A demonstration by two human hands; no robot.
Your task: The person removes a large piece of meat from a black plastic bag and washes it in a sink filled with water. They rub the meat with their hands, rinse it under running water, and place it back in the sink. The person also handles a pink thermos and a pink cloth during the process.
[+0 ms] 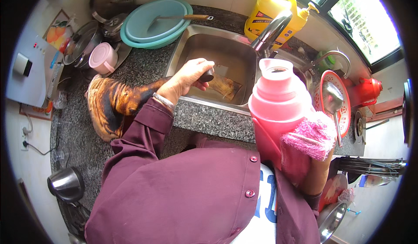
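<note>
My left hand [189, 75] is over the near side of the stainless steel sink [183, 49], its fingers curled around a dark, rounded piece [207, 76]. Whether that piece is the end of the charred animal leg [112, 105] or a separate object, I cannot tell. The leg lies on the counter, its narrow part passing behind my wrist. In the sink's shallow murky water rests a brown slab [225, 86], perhaps meat. My right hand [308, 136], mostly hidden by a fluffy pink cloth, holds a pink thermos flask [277, 100] upright at the counter's edge. The flask's mouth is uncovered.
A chrome faucet [271, 31] leans over the sink, before a yellow pump jug [284, 10]. Nested teal basins [156, 18] hold a wooden-handled utensil. A pink lidded cup [103, 59] stands at left. At right are a red-rimmed enamel basin [346, 95] and a metal ladle [333, 93].
</note>
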